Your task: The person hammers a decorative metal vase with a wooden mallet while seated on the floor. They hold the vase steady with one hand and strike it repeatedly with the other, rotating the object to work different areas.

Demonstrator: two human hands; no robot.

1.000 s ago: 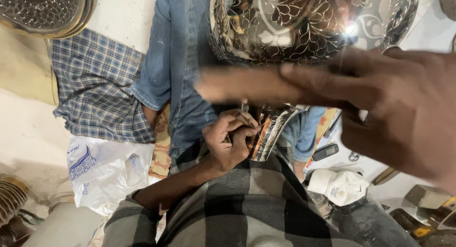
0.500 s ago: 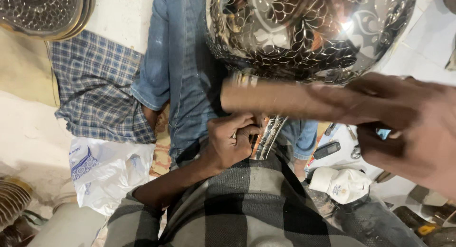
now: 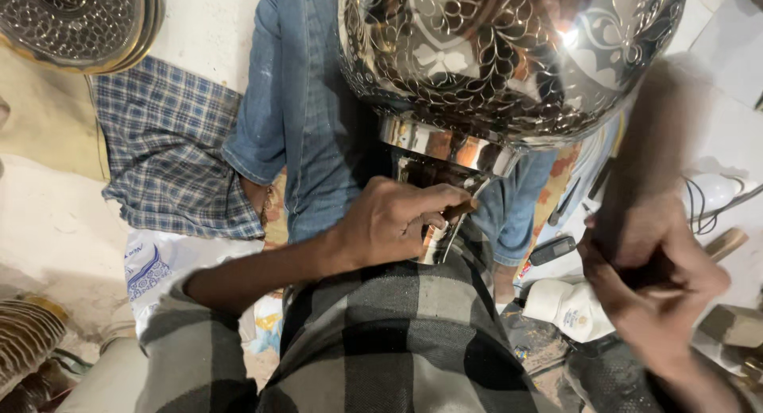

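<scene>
The fingers of the left hand (image 3: 393, 222) are closed on a thin punch (image 3: 459, 209), its brownish end showing past the fingertips, pressed against the shiny neck (image 3: 433, 155) of a big engraved metal vessel (image 3: 509, 55). The vessel fills the far middle of the view, its rounded body cut with leaf and flower patterns, the narrower neck pointing near toward the person's lap. The left forearm runs from the near left across a black-and-grey checked shirt (image 3: 381, 333).

The right hand (image 3: 648, 282) is at the near right, blurred with motion; its fingers are curled around a dark wooden handle (image 3: 636, 158) that rises toward the far right, alongside the vessel's edge and blurred too.

Behind the left hand lie blue jeans (image 3: 298, 103). To the left a blue checked cloth (image 3: 171, 151) lies on the floor, with a white printed bag (image 3: 155, 262) nearer. At the far left corner sits another patterned metal dish (image 3: 79, 23). Between the hands, low, is a white bundle (image 3: 568, 306), and a small dark device (image 3: 552, 250) just beyond it.
</scene>
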